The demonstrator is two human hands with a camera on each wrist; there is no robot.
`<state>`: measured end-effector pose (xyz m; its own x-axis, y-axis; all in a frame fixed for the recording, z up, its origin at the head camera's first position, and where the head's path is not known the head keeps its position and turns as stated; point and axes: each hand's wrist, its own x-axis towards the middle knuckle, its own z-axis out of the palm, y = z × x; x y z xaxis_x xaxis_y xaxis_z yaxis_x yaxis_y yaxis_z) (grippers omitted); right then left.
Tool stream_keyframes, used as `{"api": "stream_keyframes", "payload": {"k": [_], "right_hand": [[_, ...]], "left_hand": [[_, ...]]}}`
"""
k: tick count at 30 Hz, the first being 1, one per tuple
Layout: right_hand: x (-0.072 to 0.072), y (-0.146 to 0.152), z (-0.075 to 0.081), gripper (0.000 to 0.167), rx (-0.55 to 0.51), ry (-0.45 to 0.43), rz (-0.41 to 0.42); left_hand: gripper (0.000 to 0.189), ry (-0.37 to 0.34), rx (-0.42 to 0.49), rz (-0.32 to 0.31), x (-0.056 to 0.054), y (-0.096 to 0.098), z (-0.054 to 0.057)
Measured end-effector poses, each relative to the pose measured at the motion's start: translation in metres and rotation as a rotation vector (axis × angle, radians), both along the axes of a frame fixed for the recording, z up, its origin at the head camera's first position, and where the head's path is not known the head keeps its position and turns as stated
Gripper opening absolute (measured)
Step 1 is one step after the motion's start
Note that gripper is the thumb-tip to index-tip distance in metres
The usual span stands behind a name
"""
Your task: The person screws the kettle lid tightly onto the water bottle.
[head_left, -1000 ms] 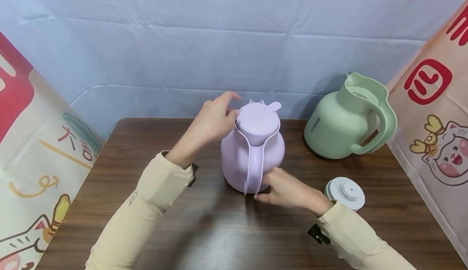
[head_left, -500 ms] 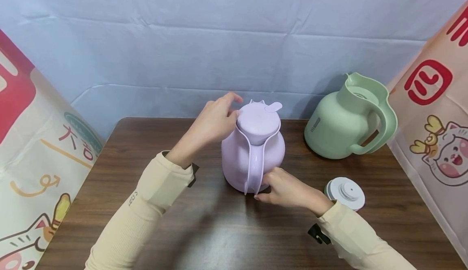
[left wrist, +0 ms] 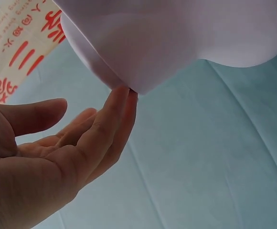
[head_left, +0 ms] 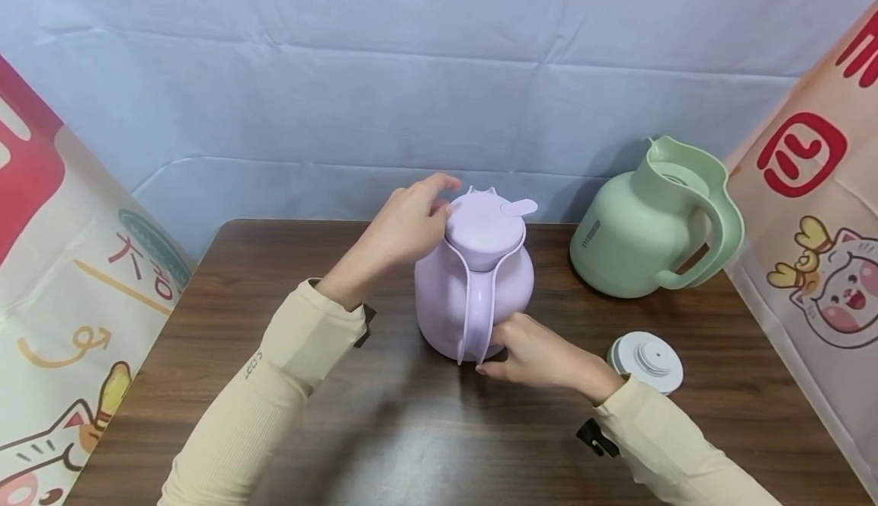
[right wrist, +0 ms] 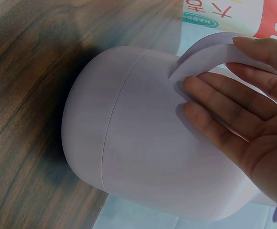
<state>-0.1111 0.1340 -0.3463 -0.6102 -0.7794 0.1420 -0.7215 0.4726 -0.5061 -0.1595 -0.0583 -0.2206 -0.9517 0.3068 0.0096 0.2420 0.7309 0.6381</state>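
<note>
One lilac jug [head_left: 439, 300], upright toward the back of the brown table [head_left: 281, 251], one handle [head_left: 479, 304] facing the person. Right hand [head_left: 538, 353] low — thumb and fingers pinching that handle. Left hand [head_left: 410, 220] raised, fingers extended, thumb apart, fingertips at the jug's upper edge. Rightward: one green jug [head_left: 620, 239] — nearer, one white stopper [head_left: 652, 360].

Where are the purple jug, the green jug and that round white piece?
Purple jug [head_left: 481, 296]: head view, on its handle.
Green jug [head_left: 641, 225]: head view, on its body.
Round white piece [head_left: 654, 359]: head view, on its raised middle.
</note>
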Motion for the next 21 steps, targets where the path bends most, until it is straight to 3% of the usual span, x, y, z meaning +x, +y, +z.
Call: {"api": "stream_keyframes", "payload": {"k": [6,15,21], "right_hand": [[-0.0004,-0.0001,-0.0001,0.007,0.001,0.001,0.002],[-0.0008,-0.0001,-0.0007,0.007,0.0,0.001,0.003],[-0.0006,0.0004,-0.0003,0.006,0.0,0.004,0.014]], "left_hand": [[0.039,-0.011,0.017,-0.023,-0.0019,-0.0003,-0.0003],[0.033,-0.016,0.028,0.049,0.0028,0.0,0.0006],[0.032,0.008,0.024,0.049,0.0034,0.0011,-0.0006]]}}
